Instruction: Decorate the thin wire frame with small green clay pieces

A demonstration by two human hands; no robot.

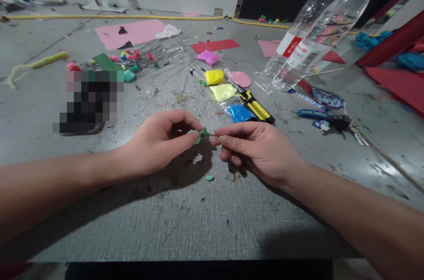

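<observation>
1. The left hand (159, 141) is pinching a small lump of green clay (200, 134) between thumb and fingertips, grasping it just above the grey table (185, 213).
2. The right hand (256, 147) is pinching a thin pin (212, 134) between thumb and forefinger; the pin is lying level, its long axis running left to right, its far end pointing into the clay.
3. The clay is sitting between the two hands, at the middle of the table's near half, above the hands' shadow.
4. A green crumb (209, 178) is lying on the table just below the hands.
5. Two clear plastic bottles (318, 28) are leaning at the right rear; the red-and-white label is bearing writing too small to read.
6. Clear bags are holding clay behind the hands: a blue pack (239, 113), a pale yellow pack (222, 92), a yellow pack (214, 77) and a purple pack (208, 57).
7. A yellow-and-black knife (256, 107) is lying just beside the blue pack.
8. A blue lanyard (314, 99) with keys (341, 123) is lying to the right, its lettering unreadable.
9. Pink paper (132, 32) and red paper (215, 45) are lying further back, with coloured clay bits (129, 57) at the left.
</observation>
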